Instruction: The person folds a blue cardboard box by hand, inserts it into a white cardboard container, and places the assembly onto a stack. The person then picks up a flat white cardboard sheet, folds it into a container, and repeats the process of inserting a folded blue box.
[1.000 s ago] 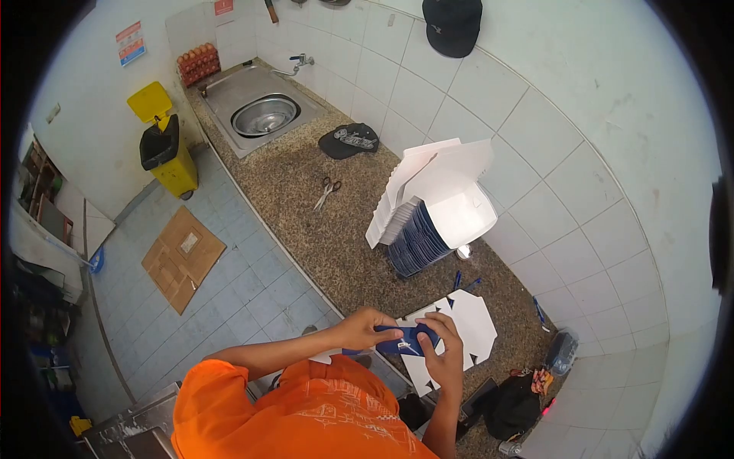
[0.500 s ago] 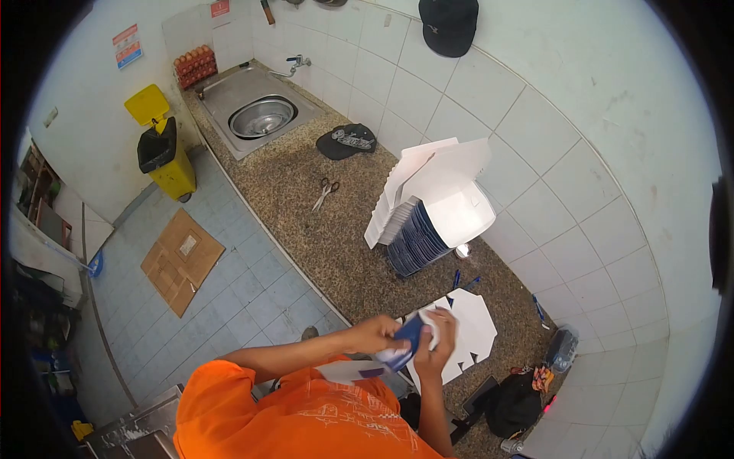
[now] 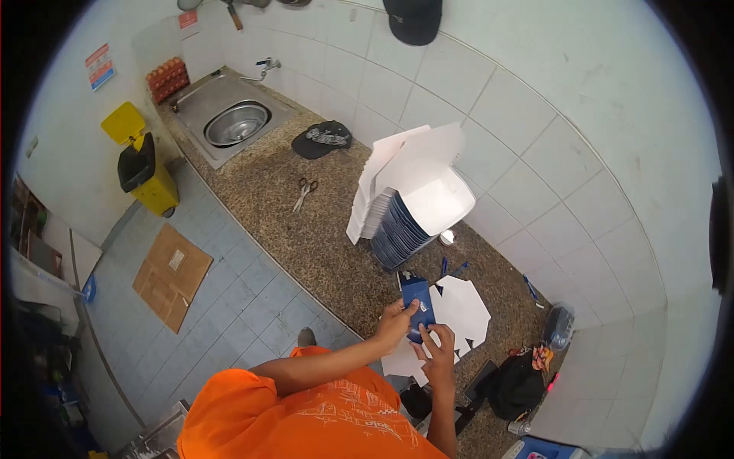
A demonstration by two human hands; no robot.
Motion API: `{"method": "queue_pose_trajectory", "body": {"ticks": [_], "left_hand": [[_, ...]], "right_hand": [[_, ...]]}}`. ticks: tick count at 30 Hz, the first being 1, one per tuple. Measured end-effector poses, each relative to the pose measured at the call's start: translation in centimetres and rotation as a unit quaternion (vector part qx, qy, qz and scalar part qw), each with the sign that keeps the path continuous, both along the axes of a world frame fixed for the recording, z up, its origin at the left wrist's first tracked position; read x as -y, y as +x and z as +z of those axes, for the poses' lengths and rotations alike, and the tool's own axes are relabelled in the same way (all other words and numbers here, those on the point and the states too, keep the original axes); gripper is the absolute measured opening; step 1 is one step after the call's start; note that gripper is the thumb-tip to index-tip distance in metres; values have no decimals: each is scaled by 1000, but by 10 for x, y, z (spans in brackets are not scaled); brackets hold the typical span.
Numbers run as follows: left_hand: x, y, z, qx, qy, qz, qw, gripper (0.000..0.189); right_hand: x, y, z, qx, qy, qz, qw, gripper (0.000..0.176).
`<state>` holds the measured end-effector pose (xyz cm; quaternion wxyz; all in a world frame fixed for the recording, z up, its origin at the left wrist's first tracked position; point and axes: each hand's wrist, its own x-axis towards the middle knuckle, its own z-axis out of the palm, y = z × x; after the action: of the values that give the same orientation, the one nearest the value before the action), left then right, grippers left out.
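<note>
A dark blue cardboard carton [image 3: 417,297] with small white print is held up in front of me, over the counter's near edge. My left hand [image 3: 394,324] grips its left side, the thumb lying on the blue face. At its lower right corner, my right hand [image 3: 436,355] has its fingers closed on the edge. Under and beside the hands lie flat white cardboard blanks [image 3: 463,310] with dark notches. Just beyond stands a nested stack of cartons [image 3: 399,232], blue outside and white inside, their white lids raised.
Scissors [image 3: 304,194] and a black cap [image 3: 322,140] lie on the granite counter [image 3: 260,191], which runs left to a steel sink [image 3: 237,124]. Blue pens [image 3: 453,267] lie behind the blanks. At right are a black bag [image 3: 517,389] and a clear bottle [image 3: 560,327].
The carton, blurred and tilted close to my body before, is now upright and further forward, its blue face showing. Both hands moved with it. The view has shifted slightly.
</note>
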<state>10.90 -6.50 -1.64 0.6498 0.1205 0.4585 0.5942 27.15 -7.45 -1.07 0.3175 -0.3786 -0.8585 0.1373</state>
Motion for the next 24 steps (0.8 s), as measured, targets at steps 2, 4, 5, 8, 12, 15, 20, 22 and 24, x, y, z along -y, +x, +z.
{"method": "queue_pose_trajectory", "body": {"ticks": [2,4,5,8,12,15,20,22,24], "left_hand": [[-2,10,-4,0,2,-50,999,21],[-4,28,2,-44,147,-73,985,27],[-4,36,5,-61,179,-86,978,32],[-8,49,22,-82,245,-114,959,34],[-13,47,54,-45,207,-222,952,38],[-10,67,39,-33,233,-239,942,38],[-3,69,33,40,229,-270,934,37],[-11,42,55,-66,384,-296,872,39],[-26,-17,88,-160,358,-390,833,44]], "right_hand": [[-2,9,4,15,37,-18,999,51],[1,8,17,-5,48,-68,997,49],[2,10,19,-45,59,-120,990,49],[4,14,29,-105,76,-202,971,49],[10,28,31,-106,84,-197,971,38],[8,33,34,-167,60,-251,951,25],[1,29,64,-206,114,-280,931,23],[-1,55,65,-231,-44,-208,949,27],[-5,83,79,-300,-117,-149,935,36]]}}
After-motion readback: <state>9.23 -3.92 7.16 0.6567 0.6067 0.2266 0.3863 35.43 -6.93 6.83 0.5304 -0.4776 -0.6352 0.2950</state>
